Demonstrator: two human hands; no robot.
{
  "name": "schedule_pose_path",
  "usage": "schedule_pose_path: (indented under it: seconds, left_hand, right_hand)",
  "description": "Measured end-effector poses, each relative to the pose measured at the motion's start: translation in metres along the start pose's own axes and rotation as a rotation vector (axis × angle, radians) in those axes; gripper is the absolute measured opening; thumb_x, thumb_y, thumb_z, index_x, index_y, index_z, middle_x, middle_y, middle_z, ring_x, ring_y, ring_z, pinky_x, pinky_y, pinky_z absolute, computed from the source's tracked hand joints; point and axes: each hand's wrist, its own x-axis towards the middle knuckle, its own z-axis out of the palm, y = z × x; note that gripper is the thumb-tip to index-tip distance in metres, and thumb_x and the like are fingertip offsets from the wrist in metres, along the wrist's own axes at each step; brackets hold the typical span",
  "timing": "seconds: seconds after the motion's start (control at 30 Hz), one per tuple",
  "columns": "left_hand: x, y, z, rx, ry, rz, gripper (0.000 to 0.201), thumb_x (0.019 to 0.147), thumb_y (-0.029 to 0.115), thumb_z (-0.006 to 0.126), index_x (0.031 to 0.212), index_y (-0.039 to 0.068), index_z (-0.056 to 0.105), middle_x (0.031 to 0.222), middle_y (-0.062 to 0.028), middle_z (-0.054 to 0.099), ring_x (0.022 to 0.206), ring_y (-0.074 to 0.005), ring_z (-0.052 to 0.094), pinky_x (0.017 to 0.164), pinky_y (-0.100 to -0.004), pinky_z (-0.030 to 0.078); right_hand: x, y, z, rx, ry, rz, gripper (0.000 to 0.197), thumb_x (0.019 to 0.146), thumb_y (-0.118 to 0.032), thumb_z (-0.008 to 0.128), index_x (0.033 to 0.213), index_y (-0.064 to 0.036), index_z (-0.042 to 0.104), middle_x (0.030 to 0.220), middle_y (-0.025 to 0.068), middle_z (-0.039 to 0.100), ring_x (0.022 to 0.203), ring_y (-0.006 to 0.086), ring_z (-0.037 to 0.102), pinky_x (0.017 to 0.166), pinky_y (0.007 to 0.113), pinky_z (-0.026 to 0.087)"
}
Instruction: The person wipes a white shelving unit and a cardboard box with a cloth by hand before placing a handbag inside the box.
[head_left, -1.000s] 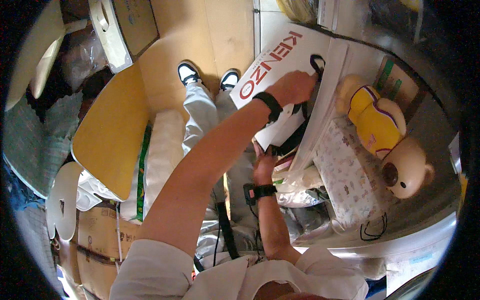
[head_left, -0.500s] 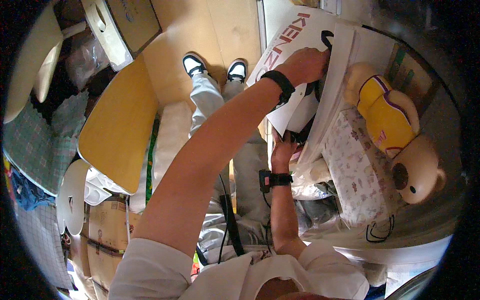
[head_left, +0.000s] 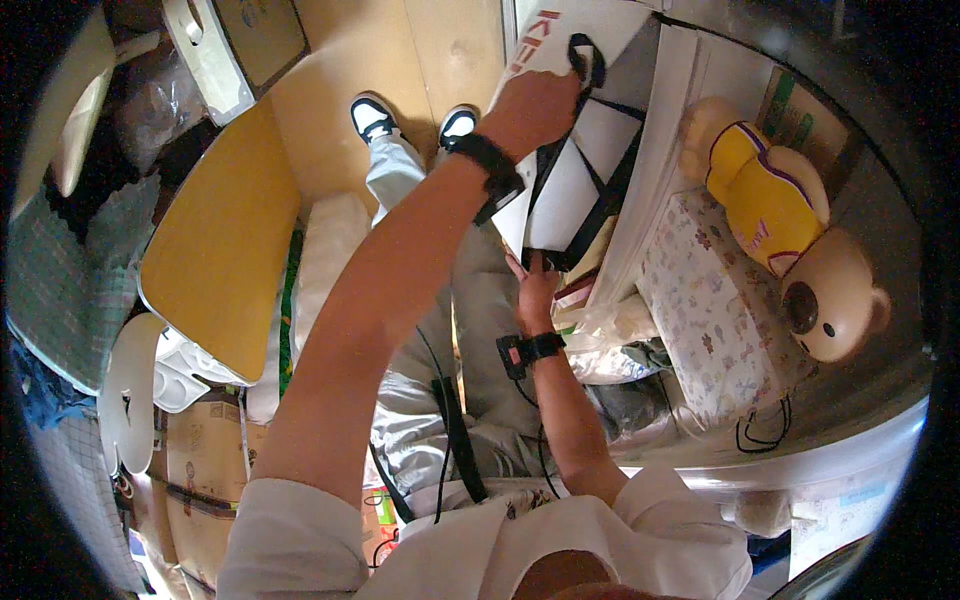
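A large white paper shopping bag (head_left: 568,195) with red lettering and black strap handles stands tilted at the upper right, its opening turned toward me. My left hand (head_left: 538,112) is closed on the bag's far rim, beside a looped black handle (head_left: 590,60). Lower down, my right hand (head_left: 537,290) grips the bag's near corner, its fingers at the edge and the black strap there. The fingertips of my left hand are partly hidden behind the rim. Each wrist wears a black strap.
Right of the bag, a white ledge (head_left: 640,190) borders a floral-covered box (head_left: 715,310) and a plush bear (head_left: 770,210) in yellow. A yellow wooden board (head_left: 225,250) leans at left above cardboard boxes (head_left: 205,450). My shoes (head_left: 372,118) are on the wooden floor.
Both hands have moved left with the bag, pulling it away from the ledge. More of its opening and black straps now shows. The view has shifted slightly.
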Motion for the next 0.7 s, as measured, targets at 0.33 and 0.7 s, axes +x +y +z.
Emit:
schedule_pose_path:
  seconds: [0.33, 0.7]
  left_hand:
    - [-0.104, -0.027, -0.064, -0.294, 0.108, -0.236, 0.018, 0.087, 0.015, 0.057, 0.093, -0.001, 0.053, 0.087, -0.0282, 0.062, 0.087, -0.0460, 0.060, 0.076, -0.0540, 0.048]
    - [-0.121, -0.134, -0.111, -0.234, 0.211, -0.509, 0.030, 0.097, 0.021, 0.057, 0.114, -0.003, 0.059, 0.102, -0.0129, 0.067, 0.091, -0.0220, 0.059, 0.088, -0.0357, 0.046]
  right_hand:
    - [-0.066, -0.026, -0.020, -0.458, 0.076, -0.319, 0.039, 0.087, -0.004, 0.056, 0.126, -0.0019, 0.058, 0.064, 0.0183, 0.053, 0.061, 0.0361, 0.054, 0.053, 0.047, 0.039]
    - [0.012, -0.127, -0.001, 0.450, 0.001, -0.022, 0.042, 0.100, -0.029, 0.050, 0.081, 0.0076, 0.057, 0.072, 0.0268, 0.057, 0.067, 0.0453, 0.053, 0.064, 0.050, 0.041]
